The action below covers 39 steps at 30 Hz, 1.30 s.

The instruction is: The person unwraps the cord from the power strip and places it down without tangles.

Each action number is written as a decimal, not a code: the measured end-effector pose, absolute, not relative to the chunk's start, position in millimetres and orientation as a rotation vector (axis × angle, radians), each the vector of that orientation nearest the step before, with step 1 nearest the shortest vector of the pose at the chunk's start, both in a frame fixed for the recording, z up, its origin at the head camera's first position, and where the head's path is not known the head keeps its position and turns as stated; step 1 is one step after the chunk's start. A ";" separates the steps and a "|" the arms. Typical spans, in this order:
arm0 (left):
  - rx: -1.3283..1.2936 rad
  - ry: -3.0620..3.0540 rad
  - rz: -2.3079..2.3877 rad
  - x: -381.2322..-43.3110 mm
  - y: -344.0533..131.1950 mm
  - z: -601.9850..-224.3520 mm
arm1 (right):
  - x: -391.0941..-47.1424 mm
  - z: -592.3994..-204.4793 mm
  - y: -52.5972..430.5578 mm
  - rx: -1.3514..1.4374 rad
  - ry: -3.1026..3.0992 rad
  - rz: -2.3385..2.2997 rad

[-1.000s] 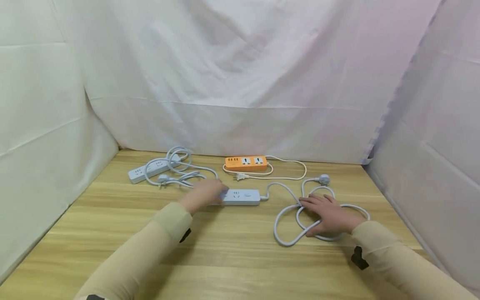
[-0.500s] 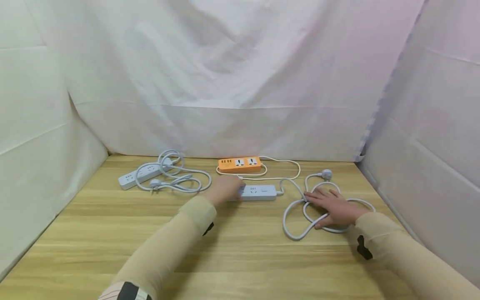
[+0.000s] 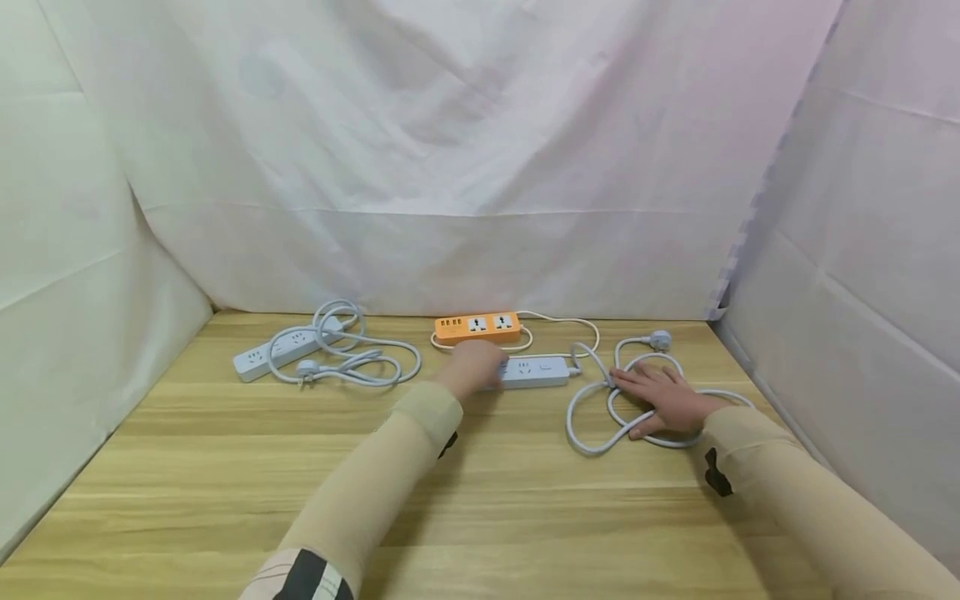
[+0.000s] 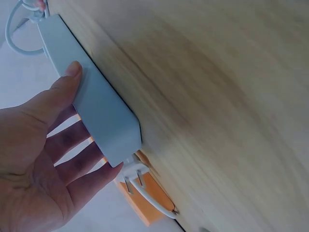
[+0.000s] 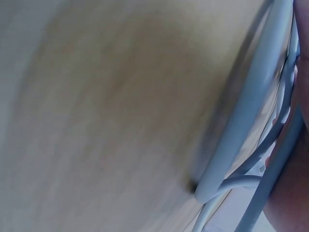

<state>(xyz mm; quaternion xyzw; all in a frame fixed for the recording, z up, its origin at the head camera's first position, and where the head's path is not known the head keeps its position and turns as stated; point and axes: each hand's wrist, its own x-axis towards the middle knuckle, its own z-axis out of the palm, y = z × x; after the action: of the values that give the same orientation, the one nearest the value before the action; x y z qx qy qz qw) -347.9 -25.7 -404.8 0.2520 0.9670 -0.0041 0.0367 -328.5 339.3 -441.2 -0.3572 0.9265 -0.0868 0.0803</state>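
Note:
In the head view my left hand (image 3: 474, 368) grips the left end of a pale blue-grey power strip (image 3: 536, 372). Seen from the left wrist, the thumb presses one long side of the power strip (image 4: 99, 104) and the fingers reach round the other. My right hand (image 3: 669, 400) rests with its fingers spread on the loose loops of that strip's cord (image 3: 581, 443). The cord's plug (image 3: 660, 339) lies just behind it. Thick cord loops (image 5: 246, 116) fill the right side of the right wrist view, with only part of that hand showing.
Behind the left hand lies an orange power strip (image 3: 457, 332) with a thin white cord (image 3: 597, 337). Another pale power strip (image 3: 255, 360) with a looped cord (image 3: 405, 343) and plug (image 3: 307, 367) sits at the back left. White cloth (image 3: 420, 167) hangs around the wooden table (image 3: 225, 467).
My left hand and the gripped power strip have moved right and slightly back, nearer the looped cord. The right hand stays on the loops, shifting slightly. The head view has turned a little.

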 end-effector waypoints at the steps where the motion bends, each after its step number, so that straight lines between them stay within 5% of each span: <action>1: 0.758 2.965 -0.018 -348.0 -24.1 -404.3 | -329.5 -441.6 339.3 -1.062 2.768 -0.260; 20: 0.785 2.982 0.122 -348.3 -25.5 -407.2 | -330.7 -417.1 318.4 -0.984 2.752 -0.101; 39: 0.746 3.031 0.151 -292.2 -96.1 -375.4 | -305.1 -369.8 280.2 -0.944 2.969 -0.165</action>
<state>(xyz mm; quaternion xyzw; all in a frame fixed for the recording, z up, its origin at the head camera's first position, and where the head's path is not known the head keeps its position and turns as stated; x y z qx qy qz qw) -292.2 -96.1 -375.4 0.2388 0.9698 0.0483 0.0080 -305.1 280.2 -369.8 -0.3026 0.9516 -0.0529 0.0111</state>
